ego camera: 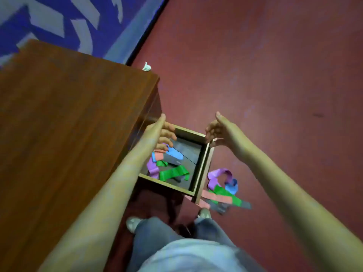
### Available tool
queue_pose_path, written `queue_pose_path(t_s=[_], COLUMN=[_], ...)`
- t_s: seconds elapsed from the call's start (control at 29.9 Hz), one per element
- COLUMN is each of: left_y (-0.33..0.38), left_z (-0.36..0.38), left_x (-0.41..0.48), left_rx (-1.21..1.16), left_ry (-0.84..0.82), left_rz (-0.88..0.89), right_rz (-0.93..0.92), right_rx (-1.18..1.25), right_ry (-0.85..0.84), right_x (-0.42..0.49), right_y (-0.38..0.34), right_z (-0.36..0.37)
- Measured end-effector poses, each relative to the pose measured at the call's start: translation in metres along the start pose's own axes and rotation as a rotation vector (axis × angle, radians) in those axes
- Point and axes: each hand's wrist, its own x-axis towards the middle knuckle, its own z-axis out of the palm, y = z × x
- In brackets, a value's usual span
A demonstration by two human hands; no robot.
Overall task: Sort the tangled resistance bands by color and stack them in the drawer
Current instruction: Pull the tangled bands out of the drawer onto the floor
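The open wooden drawer sticks out of the cabinet and holds a loose heap of bands: blue, salmon, purple, green and grey. My left hand hovers over the drawer's far left corner, fingers curled down toward the blue band; whether it grips a band is unclear. My right hand hangs relaxed at the drawer's far front corner, thumb up, holding nothing. A second tangled pile of bands in the same colours lies on the floor beside the drawer front.
The brown cabinet top fills the left. Red floor spreads to the right, a blue patterned mat lies at the far left, and a crumpled white scrap sits by the cabinet corner. My feet stand below the drawer.
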Motion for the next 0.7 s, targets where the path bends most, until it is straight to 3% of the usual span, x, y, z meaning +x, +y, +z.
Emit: queue_pose_path(t_s=[0.23, 0.4, 0.7], left_y=[-0.033, -0.113, -0.271], left_z=[0.037, 0.024, -0.020], left_x=[0.052, 0.138, 0.282], left_rx=[0.053, 0.217, 0.488], left_ry=[0.112, 0.200, 0.328], left_rz=[-0.144, -0.297, -0.368], right_rz=[0.157, 0.247, 0.222], right_rx=[-0.054, -0.111, -0.625], right_ry=[0.054, 0.071, -0.056], right_x=[0.051, 0.142, 0.311], right_y=[0.038, 0.118, 0.276], right_z=[-0.046, -0.040, -0.009])
